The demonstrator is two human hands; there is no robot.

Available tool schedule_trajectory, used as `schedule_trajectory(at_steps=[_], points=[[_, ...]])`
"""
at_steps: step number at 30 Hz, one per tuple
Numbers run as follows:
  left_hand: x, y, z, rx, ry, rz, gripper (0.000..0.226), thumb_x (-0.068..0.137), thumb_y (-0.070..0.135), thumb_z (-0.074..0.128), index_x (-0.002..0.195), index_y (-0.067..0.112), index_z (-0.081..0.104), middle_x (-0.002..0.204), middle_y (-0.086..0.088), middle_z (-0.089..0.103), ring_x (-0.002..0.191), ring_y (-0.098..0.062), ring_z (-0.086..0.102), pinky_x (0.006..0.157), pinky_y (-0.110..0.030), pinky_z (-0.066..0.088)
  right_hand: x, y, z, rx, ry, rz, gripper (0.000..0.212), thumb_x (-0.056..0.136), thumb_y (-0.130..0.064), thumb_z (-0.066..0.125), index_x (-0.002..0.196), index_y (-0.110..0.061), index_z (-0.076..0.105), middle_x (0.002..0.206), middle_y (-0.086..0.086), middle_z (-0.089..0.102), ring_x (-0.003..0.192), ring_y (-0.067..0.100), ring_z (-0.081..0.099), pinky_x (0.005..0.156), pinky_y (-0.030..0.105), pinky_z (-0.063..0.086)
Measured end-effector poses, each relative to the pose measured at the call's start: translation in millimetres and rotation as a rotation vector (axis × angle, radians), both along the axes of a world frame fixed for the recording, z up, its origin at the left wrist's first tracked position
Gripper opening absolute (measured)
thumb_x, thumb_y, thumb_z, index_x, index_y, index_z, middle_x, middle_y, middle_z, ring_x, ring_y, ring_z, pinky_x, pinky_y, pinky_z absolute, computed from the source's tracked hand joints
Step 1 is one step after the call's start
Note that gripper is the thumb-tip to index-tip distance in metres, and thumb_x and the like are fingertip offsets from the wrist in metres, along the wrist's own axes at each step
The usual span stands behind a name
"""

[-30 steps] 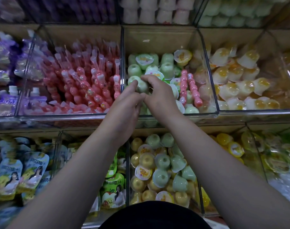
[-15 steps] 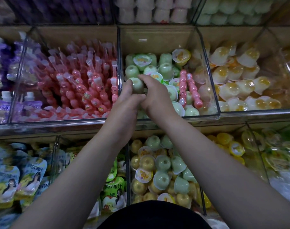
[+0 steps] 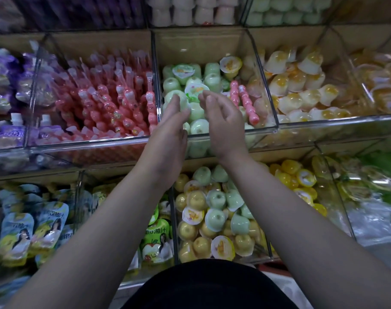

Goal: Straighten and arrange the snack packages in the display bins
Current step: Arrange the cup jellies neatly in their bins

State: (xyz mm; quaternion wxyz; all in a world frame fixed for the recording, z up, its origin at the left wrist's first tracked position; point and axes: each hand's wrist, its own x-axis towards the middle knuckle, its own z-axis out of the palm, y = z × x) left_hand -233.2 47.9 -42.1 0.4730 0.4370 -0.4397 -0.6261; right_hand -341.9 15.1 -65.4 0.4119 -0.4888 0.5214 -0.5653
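Green jelly cups [image 3: 212, 80]: heaped in the clear middle bin [image 3: 261, 130], one shelf up from the lowest row in view.
- Most sit upside down, with their pale domed bottoms up.
- A few show printed foil lids. One lid-up cup [image 3: 196, 88] lies just past your fingertips, and an orange-filled cup [image 3: 230, 64] tilts at the back of the heap.
- Two pink beaded sticks [image 3: 248, 105] lie lengthwise among the cups, toward the right wall.

Room:
- The brown back panel [image 3: 201, 45] stands bare behind the heap, so the open space is at the rear.
- The left divider [image 3: 155, 74] and right divider [image 3: 262, 85] sit tight against the pile.
- Cups press on the front wall nearly up to its rim.

Hands:
- Your left hand [image 3: 167, 130] reaches over the front rim beside the left divider. Its fingers are fairly straight and lie against one upturned green cup [image 3: 176, 95], with the thumb lower. You cannot tell whether it pinches the cup.
- Your right hand [image 3: 223, 123] hovers just beside and apart from the left hand. Its fingers are loosely curled and hold nothing, with the tips near the lid-up cup.

Neighbours:
- The left bin is packed with pink stick jellies [image 3: 114, 101] standing on end.
- The right bin holds yellow-centred cups [image 3: 301, 90].
- Below is a bin of mixed yellow and green cups [image 3: 214, 217].
- Drink pouches [image 3: 47, 226] are at lower left.
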Motion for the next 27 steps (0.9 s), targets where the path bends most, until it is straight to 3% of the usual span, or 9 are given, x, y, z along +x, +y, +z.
schedule_trajectory(at_steps=[4,6,7,10,12,16,20,23,27], points=[[2.9,10.9,-4.8,0.025,-0.003,-0.04,0.079,0.089,0.044,0.051,0.157,0.021,0.019,0.163,0.006,0.02,0.147,-0.001,0.016,0.111,-0.018,0.018,-3.4,21.6,-3.9,-0.005,-0.011,-0.033,0.042,0.092,-0.041,0.044,0.121,-0.018,0.064,0.124,0.0,0.066,0.119,0.008,0.06,0.106,0.036,0.047],[5.0,19.7,-13.5,0.075,0.032,-0.062,0.063,0.103,0.032,0.041,0.155,0.006,0.019,0.162,-0.012,0.023,0.14,-0.006,0.022,0.1,-0.007,0.024,-6.3,32.2,-10.9,-0.004,-0.019,-0.045,0.034,0.091,-0.042,0.044,0.111,-0.024,0.065,0.118,-0.002,0.068,0.116,0.008,0.062,0.104,0.036,0.048],[2.7,24.5,-16.5,0.091,0.05,-0.049,0.053,0.108,0.026,0.03,0.155,0.005,0.019,0.162,-0.013,0.023,0.141,-0.007,0.021,0.097,-0.003,0.022,-7.4,37.5,-15.4,0.003,-0.027,-0.049,0.032,0.091,-0.041,0.045,0.109,-0.025,0.065,0.116,-0.002,0.069,0.114,0.007,0.062,0.103,0.035,0.048],[-4.1,35.0,-17.4,0.101,0.076,-0.048,0.052,0.106,0.035,0.019,0.155,0.019,0.022,0.161,0.006,0.025,0.147,-0.006,0.022,0.114,-0.024,0.021,-9.6,52.4,-28.6,0.012,-0.034,-0.059,0.032,0.093,-0.037,0.045,0.111,-0.02,0.065,0.115,-0.002,0.069,0.113,0.008,0.063,0.102,0.033,0.049],[-7.0,40.5,-23.2,0.112,0.085,-0.083,0.053,0.106,0.037,0.017,0.155,0.019,0.023,0.161,0.008,0.026,0.148,-0.008,0.021,0.117,-0.029,0.018,-10.8,59.8,-35.0,0.002,-0.052,-0.069,0.03,0.093,-0.034,0.046,0.111,-0.018,0.065,0.112,0.0,0.07,0.112,0.01,0.064,0.101,0.033,0.049],[-11.3,47.0,-34.4,0.143,0.099,-0.102,0.053,0.106,0.038,0.014,0.155,0.02,0.025,0.161,0.008,0.025,0.148,-0.007,0.02,0.115,-0.028,0.016,-13.5,71.0,-47.6,0.016,-0.053,-0.089,0.039,0.092,-0.035,0.048,0.114,-0.008,0.066,0.113,0.007,0.07,0.112,0.016,0.064,0.103,0.039,0.049],[-14.4,52.8,-45.1,0.158,0.098,-0.123,0.054,0.106,0.039,0.014,0.155,0.02,0.024,0.161,0.007,0.025,0.148,-0.007,0.02,0.114,-0.027,0.018,-18.9,82.2,-60.9,0.06,-0.036,-0.11,0.044,0.085,-0.048,0.049,0.111,-0.017,0.067,0.114,0.005,0.07,0.113,0.015,0.064,0.103,0.042,0.049],[-17.4,56.1,-54.0,0.182,0.089,-0.127,0.053,0.106,0.04,0.015,0.154,0.021,0.025,0.16,0.009,0.027,0.147,-0.006,0.021,0.116,-0.027,0.018,-25.0,89.4,-68.3,0.113,-0.015,-0.11,0.033,0.089,-0.04,0.048,0.11,-0.021,0.066,0.114,0.001,0.07,0.113,0.011,0.064,0.103,0.04,0.049],[-22.6,60.2,-66.7,0.205,0.079,-0.128,0.053,0.106,0.041,0.015,0.154,0.022,0.025,0.161,0.009,0.026,0.147,-0.005,0.021,0.113,-0.025,0.02,-33.2,96.2,-80.7,0.167,0.019,-0.105,0.035,0.09,-0.039,0.047,0.112,-0.019,0.066,0.114,-0.001,0.07,0.111,0.008,0.063,0.099,0.031,0.05]])
